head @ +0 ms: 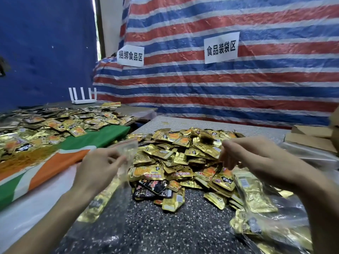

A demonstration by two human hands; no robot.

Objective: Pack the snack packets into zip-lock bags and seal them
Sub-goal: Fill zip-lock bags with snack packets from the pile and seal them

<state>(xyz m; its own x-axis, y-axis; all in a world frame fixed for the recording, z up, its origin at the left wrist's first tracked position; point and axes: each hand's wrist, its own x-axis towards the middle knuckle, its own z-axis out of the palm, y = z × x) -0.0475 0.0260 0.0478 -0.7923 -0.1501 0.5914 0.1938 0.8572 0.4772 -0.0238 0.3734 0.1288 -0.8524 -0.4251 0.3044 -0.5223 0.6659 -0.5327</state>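
Striped tarpaulin (220,92) backs the speckled table (156,226): the left hand (97,171) pinches a zip-lock bag (126,149) just left of the heaped snack packets (183,162), likely for quick filling; the right hand (256,158) hovers above the heap, its grip too blurred to tell.

Makeshift food-packing workroom: beyond my left hand (99,169) and right hand (256,160), a striped tarpaulin (220,85) wall carries paper signs (221,47) naming food bagging and bundling zones. Gold snack packets (183,154) are heaped on the speckled table (165,226) between my hands.
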